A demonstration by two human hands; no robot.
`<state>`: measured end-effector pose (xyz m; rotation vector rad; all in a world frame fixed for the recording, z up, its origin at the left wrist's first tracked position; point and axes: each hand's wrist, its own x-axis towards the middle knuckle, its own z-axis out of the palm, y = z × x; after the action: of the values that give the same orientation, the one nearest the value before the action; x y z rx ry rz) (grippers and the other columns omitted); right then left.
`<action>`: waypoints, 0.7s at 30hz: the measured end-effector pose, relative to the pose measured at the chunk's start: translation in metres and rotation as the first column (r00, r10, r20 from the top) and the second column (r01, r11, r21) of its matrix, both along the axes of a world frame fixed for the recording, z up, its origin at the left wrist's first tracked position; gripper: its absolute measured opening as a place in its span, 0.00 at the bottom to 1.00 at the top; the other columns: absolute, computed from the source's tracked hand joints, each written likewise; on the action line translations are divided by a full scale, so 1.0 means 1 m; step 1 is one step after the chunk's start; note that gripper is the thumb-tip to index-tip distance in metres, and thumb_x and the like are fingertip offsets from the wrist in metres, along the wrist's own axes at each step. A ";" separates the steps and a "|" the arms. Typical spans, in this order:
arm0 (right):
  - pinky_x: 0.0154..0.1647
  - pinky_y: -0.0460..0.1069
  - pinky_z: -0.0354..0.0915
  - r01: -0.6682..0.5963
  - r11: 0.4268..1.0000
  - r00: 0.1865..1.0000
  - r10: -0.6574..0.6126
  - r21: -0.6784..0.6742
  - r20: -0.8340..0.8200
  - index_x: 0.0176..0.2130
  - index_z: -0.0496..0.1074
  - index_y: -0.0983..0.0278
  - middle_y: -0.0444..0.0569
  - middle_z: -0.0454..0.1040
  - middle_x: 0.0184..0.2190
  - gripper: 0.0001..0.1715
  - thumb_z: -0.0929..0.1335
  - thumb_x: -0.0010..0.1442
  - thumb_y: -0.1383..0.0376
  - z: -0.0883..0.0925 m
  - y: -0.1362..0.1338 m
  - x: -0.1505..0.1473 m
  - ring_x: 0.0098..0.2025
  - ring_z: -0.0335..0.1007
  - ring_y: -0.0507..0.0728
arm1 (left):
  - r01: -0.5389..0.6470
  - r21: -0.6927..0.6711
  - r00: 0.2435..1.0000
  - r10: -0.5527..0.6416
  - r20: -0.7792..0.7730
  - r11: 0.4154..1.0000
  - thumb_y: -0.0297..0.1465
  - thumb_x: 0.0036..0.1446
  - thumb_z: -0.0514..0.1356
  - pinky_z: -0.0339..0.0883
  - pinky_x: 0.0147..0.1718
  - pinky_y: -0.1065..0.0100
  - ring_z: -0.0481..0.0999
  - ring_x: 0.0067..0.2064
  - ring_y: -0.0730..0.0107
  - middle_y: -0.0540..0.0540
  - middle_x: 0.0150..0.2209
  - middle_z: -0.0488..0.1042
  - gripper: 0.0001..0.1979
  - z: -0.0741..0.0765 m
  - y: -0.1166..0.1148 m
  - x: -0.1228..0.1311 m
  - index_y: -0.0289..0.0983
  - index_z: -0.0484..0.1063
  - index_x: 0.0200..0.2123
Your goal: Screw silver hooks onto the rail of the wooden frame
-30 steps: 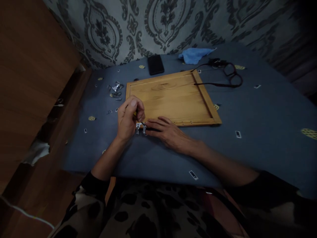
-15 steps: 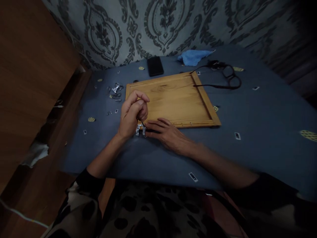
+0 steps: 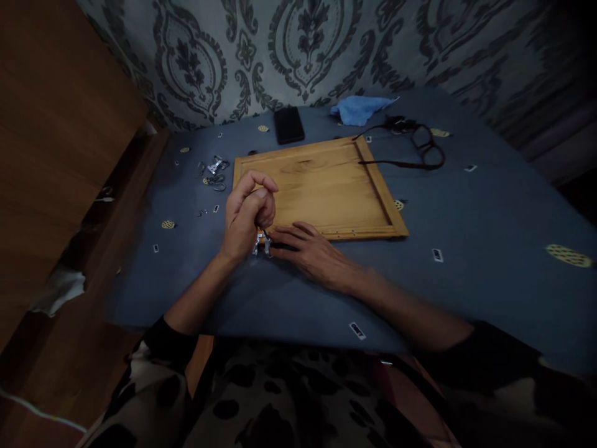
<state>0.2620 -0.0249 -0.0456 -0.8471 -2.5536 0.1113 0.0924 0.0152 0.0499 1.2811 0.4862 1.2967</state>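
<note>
My left hand (image 3: 249, 214) is closed in a fist above the near left corner of a framed wooden panel (image 3: 331, 186). Out of the bottom of the fist comes the thin dark shaft of what looks like a screwdriver (image 3: 265, 234); its handle is hidden in my fingers. The shaft points down at a silver metal hinge (image 3: 267, 246) on the panel's near edge. My right hand (image 3: 317, 255) lies flat with its fingers stretched out along that edge, fingertips beside the hinge. Whether they touch it I cannot tell.
Loose metal hardware (image 3: 217, 165) and tiny screws (image 3: 201, 213) lie left of the panel on the blue patterned cloth (image 3: 489, 280). Behind it are a black phone-like object (image 3: 289, 125) and a blue rag (image 3: 359, 110). Dark-framed glasses (image 3: 426, 146) overlap its far right corner.
The whole view has shifted slightly. Both hands keep nearly the same pose at the hinge, and nothing has been taken up or let go.
</note>
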 end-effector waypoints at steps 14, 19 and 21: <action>0.68 0.67 0.60 0.013 1.000 1.000 -0.013 0.015 -0.010 0.62 0.74 0.60 0.56 0.74 0.65 0.27 0.68 0.66 0.74 -0.005 0.000 -0.002 0.69 0.64 0.66 | -0.033 -0.006 0.999 0.033 0.037 0.999 0.38 0.60 0.67 0.47 0.16 0.78 0.48 0.17 0.81 0.59 0.17 0.55 0.11 -0.003 -0.002 -0.003 0.38 0.71 0.33; 0.68 0.67 0.60 0.018 1.000 1.000 -0.018 0.010 -0.004 0.62 0.74 0.59 0.54 0.74 0.65 0.26 0.68 0.67 0.73 -0.004 0.000 -0.002 0.69 0.64 0.66 | -0.035 -0.026 0.999 0.035 0.019 0.999 0.39 0.61 0.67 0.46 0.16 0.79 0.47 0.17 0.82 0.60 0.16 0.52 0.13 -0.002 0.000 -0.003 0.38 0.70 0.33; 0.67 0.66 0.60 0.023 1.000 1.000 -0.023 0.008 0.000 0.62 0.75 0.59 0.54 0.74 0.65 0.26 0.68 0.67 0.73 -0.003 -0.001 -0.002 0.69 0.64 0.65 | -0.001 -0.037 0.999 0.002 0.037 0.999 0.39 0.62 0.67 0.46 0.15 0.79 0.47 0.16 0.82 0.60 0.16 0.52 0.13 -0.003 0.002 -0.004 0.38 0.70 0.34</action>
<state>0.2601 -0.0256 -0.0485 -0.8728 -2.5426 0.0938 0.0881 0.0177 0.0472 1.2240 0.4829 1.3046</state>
